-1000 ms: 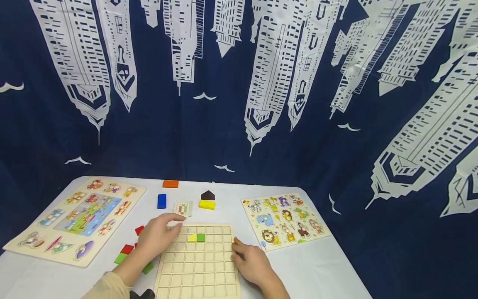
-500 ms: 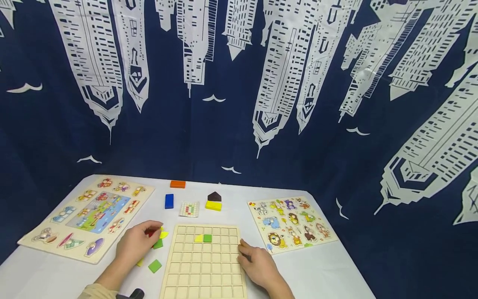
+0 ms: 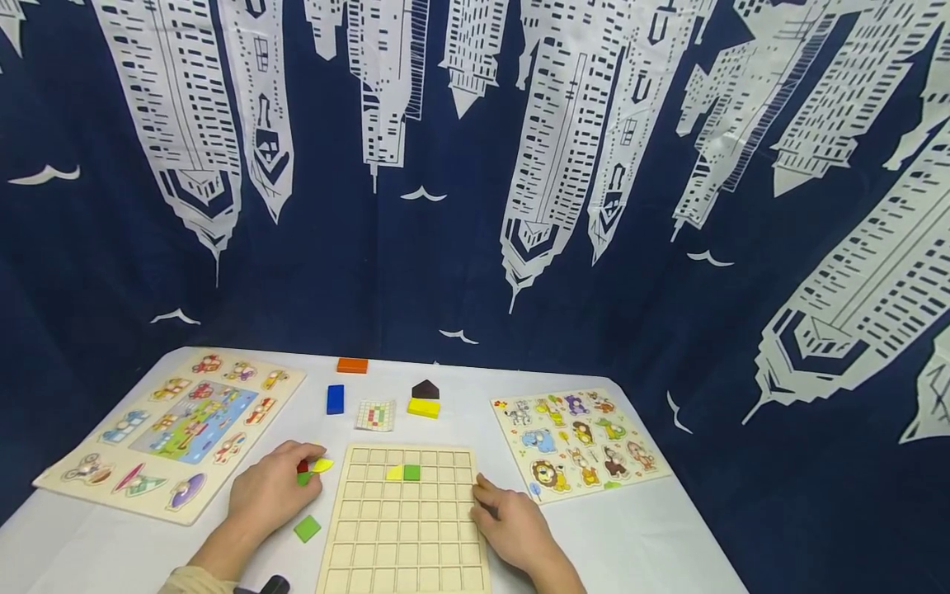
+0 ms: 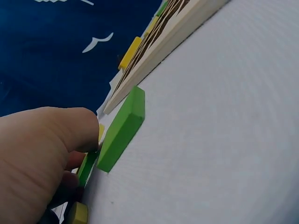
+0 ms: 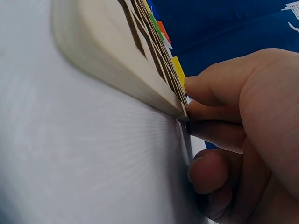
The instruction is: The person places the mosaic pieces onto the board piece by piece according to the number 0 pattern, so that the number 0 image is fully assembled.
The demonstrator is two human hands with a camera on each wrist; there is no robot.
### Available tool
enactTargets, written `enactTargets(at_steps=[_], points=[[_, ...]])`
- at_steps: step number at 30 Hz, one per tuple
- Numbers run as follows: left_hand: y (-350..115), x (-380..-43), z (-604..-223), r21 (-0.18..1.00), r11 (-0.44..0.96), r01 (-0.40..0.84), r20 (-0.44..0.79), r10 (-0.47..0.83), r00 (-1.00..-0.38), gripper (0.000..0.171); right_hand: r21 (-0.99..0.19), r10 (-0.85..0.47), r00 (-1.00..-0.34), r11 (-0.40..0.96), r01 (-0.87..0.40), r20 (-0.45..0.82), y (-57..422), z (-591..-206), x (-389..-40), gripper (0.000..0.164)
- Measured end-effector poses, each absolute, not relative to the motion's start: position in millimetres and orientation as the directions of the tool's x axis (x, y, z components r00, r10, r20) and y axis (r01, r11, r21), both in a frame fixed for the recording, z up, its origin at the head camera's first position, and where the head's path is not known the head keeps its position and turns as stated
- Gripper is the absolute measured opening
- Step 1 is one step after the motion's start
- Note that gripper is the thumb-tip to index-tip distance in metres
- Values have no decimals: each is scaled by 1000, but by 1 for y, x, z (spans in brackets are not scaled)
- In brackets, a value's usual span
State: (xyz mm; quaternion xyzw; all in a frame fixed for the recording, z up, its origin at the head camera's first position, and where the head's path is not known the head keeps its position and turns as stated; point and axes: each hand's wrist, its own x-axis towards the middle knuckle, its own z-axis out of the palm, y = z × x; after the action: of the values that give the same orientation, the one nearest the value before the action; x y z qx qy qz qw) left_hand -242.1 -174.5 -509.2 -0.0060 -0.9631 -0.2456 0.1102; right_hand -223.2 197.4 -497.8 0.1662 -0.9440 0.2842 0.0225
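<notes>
You have one board (image 3: 406, 532) in front of you on the white counter (image 3: 631, 536), a pale wooden grid of square cells with two tiles on it: a slant-edged yellow one (image 3: 396, 473) and a green square (image 3: 411, 473), side by side near the far edge. Your hands are apart — one at each side of it. The left hand (image 3: 270, 487) is lowered, fingers bent over a red tile (image 3: 302, 466), a pointed yellow tile (image 3: 322, 465) and a second green tile (image 3: 303, 478); you can't tell whether it grips any. One smooth, thick green diamond (image 3: 308, 528) lies loose nearer you. The right hand (image 3: 512, 528) reaches in with fingertips against the board's right edge — whether clamped on it, you can't tell. Beyond sit four blocks, orange (image 3: 352, 365), blue (image 3: 336, 399), yellow (image 3: 424, 408) and dark (image 3: 425, 389), the last roof-shaped, plus one gridded card (image 3: 375, 415). Two picture puzzles (image 3: 174, 437) flank everything.
</notes>
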Motion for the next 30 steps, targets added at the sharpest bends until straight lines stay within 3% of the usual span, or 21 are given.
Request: enactTargets(at_steps=[13, 19, 30], points=[[-173, -243, -512, 439, 892, 105, 254, -11, -967, 29, -529, -304, -943, 782, -328, 136, 198, -496, -222, 40], [-171, -242, -513, 405, 908, 106, 255, -1, -967, 38, -529, -305, -942, 781, -332, 141, 198, -496, -221, 40], [-172, -242, -514, 438, 888, 139, 246, 30, -969, 33, -535, -302, -944, 780, -326, 134, 198, -496, -221, 42]])
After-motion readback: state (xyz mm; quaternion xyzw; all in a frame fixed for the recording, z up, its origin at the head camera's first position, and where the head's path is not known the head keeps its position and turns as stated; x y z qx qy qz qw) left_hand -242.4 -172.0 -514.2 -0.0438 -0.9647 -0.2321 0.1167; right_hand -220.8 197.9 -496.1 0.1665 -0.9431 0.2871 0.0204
